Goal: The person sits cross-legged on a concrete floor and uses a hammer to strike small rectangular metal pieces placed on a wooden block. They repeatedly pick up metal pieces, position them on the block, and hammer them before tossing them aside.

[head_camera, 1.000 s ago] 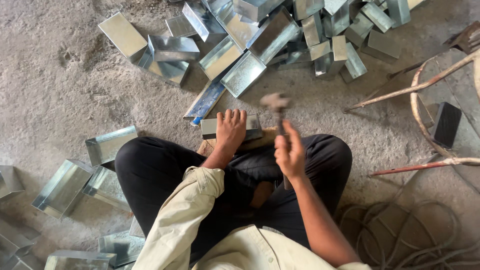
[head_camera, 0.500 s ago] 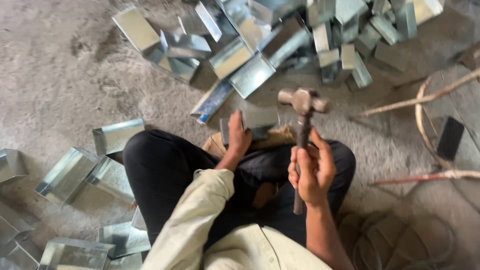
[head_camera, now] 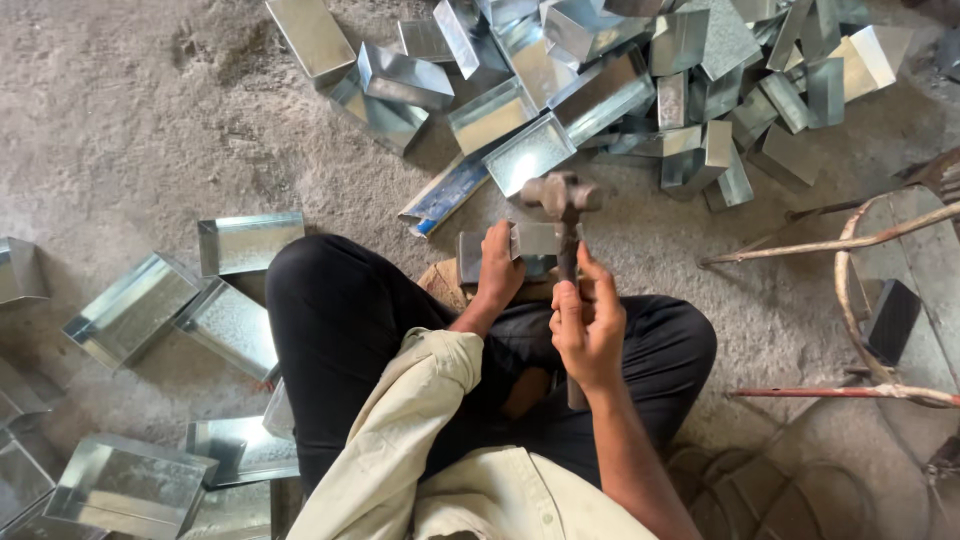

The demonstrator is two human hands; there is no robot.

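Observation:
I sit cross-legged on a concrete floor. My right hand (head_camera: 588,325) grips the handle of a hammer (head_camera: 562,200), whose dark metal head is raised above the work. My left hand (head_camera: 498,268) presses down on a folded sheet-metal piece (head_camera: 535,240) that rests on a wooden block (head_camera: 440,280) between my knees.
A heap of shiny sheet-metal trays (head_camera: 600,80) lies ahead of me. More trays (head_camera: 140,305) sit to my left and behind. A blue-edged metal strip (head_camera: 445,195) lies in front of my knee. Bent rods and a stool frame (head_camera: 860,260) stand at right, with coiled cable (head_camera: 760,490) below.
The hammer has gone from a blurred low position to raised upright in my right hand. My left hand stays on the metal piece.

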